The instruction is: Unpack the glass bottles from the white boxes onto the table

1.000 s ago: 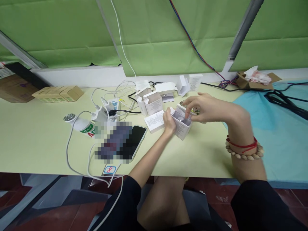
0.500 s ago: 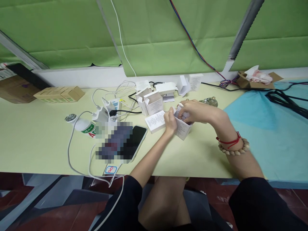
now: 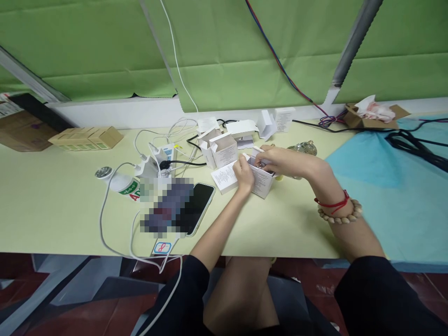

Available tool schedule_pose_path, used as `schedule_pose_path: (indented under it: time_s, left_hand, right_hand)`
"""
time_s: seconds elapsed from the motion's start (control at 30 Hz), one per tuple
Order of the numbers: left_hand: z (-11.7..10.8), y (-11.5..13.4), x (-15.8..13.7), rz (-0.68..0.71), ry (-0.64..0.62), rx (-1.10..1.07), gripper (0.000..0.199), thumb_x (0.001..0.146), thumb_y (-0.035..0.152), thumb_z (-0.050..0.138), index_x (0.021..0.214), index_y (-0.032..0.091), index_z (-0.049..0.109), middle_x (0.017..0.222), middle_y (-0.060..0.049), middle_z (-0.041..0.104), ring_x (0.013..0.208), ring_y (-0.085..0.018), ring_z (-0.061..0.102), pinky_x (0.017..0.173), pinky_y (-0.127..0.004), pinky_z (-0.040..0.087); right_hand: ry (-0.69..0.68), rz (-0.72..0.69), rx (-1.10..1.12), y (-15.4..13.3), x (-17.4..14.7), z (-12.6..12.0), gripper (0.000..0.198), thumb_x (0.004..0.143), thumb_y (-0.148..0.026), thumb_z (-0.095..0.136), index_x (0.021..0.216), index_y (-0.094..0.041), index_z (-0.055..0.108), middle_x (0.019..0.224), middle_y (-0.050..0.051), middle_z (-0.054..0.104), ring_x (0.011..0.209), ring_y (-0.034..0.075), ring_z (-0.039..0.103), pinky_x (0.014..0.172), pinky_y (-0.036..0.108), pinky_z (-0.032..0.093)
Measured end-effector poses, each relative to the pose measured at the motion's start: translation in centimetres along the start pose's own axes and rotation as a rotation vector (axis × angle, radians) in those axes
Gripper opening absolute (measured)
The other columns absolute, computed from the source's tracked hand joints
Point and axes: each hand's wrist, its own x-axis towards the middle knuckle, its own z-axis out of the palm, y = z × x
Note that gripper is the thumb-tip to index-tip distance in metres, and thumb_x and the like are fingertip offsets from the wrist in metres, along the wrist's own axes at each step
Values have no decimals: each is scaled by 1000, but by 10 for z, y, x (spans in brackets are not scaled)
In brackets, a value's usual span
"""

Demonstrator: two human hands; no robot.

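A small white printed carton (image 3: 262, 183) stands open on the table in front of me. My left hand (image 3: 244, 173) is closed on its left side. My right hand (image 3: 276, 159) reaches over its open top with fingers bent down inside. Something small and shiny shows at those fingertips, mostly hidden by the hand and the walls. Another white printed carton (image 3: 224, 176) lies flat just left of my left hand. Clear glass bottles (image 3: 304, 148) with yellowish parts sit behind my right wrist.
Behind my hands stand several opened white cartons (image 3: 224, 150). Left are a power strip (image 3: 170, 154) with plugs and cables, a phone (image 3: 201, 200) and a white bottle (image 3: 121, 183). Small brown boxes (image 3: 86, 138) sit further left. A blue cloth (image 3: 385, 196) covers the table's right side.
Both hands and the carton have shifted slightly left and away from me. My right fingers remain inside the carton's opening.
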Motion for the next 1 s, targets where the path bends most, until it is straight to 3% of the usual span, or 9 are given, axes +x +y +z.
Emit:
schedule_pose_path:
  time_s: [0.27,0.4,0.53,0.63,0.8,0.9,1.0]
  left_hand:
    - [-5,0,3,31,-40,71,46,86,50,40,51,20,33,47,4,34,47,-10,34,51,-25,27]
    - [-7,-4,3,168,-144,148,40,82,45,46,53,19,39,50,3,39,50,-10,36,53,-25,27]
    - [-7,-6,3,174,-103,218,35,82,36,43,52,19,37,48,3,37,49,-11,35,52,-26,24]
    - [-8,-6,2,184,-94,236,33,80,31,46,51,20,33,47,4,33,48,-10,32,51,-26,20]
    - [-9,-6,1,218,-100,181,33,78,24,49,51,20,30,48,5,31,48,-9,30,51,-26,19]
    - [-9,-8,2,216,-88,173,35,80,22,48,51,20,29,48,5,30,48,-10,29,50,-26,19]
    - [-9,-9,3,223,-81,174,35,80,20,48,51,20,28,49,5,29,48,-10,29,50,-26,19]
  right_hand:
    - [33,-77,73,10,2,2,19,81,-10,44,93,-16,57,96,8,49,80,16,50,70,28,41]
    - [77,-116,78,11,1,0,16,80,-11,44,91,-16,55,96,8,50,83,17,51,74,29,42]
    - [72,-130,103,15,4,2,14,82,-16,45,93,-17,53,97,8,54,84,17,52,74,29,42]
    - [71,-114,170,17,-1,-4,12,86,-25,46,94,-19,52,92,6,57,79,16,52,69,28,43]
    - [237,-54,316,18,-30,-27,26,92,-44,39,100,-21,50,87,4,60,77,17,55,66,28,44]
    - [225,-36,309,25,-36,-30,28,90,-47,42,99,-21,50,86,4,61,76,17,56,65,28,45]
    - [195,32,294,40,-22,-22,28,89,-47,44,98,-22,50,84,4,63,72,17,58,63,29,45]
